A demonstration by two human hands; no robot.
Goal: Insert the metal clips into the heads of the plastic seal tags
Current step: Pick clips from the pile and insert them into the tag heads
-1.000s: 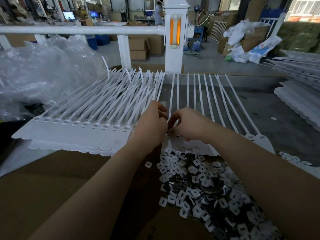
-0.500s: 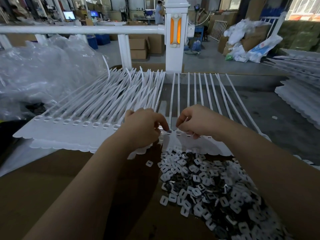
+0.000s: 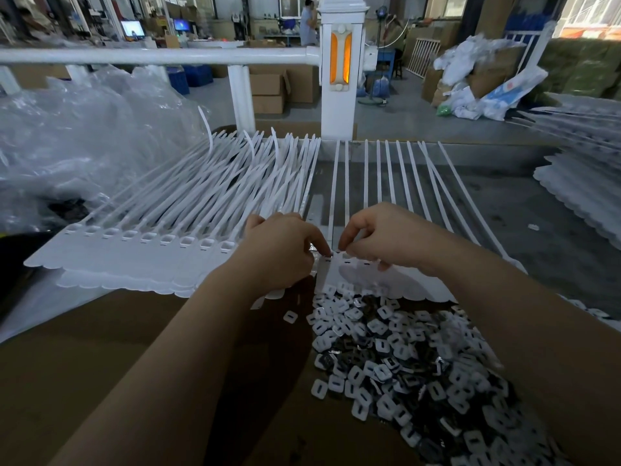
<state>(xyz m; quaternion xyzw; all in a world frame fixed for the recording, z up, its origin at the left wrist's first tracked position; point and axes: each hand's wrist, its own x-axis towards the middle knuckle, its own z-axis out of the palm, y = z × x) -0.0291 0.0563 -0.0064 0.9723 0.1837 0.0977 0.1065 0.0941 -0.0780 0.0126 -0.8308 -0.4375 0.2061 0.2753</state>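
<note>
Both hands pinching at one tag head: left hand [image 3: 279,253], right hand [image 3: 383,237]. I count nine seated heads on left sheet [image 3: 134,253]. Clip pile [image 3: 403,364] uncountable, near edge.

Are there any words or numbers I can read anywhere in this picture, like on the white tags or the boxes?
None can be read.
Seal tags: plain white, no print visible.
Cardboard boxes: no readable marking.
Monitors: lit, content too small and blurred.
White and blue bag: a reddish mark, too blurred to read.
</note>
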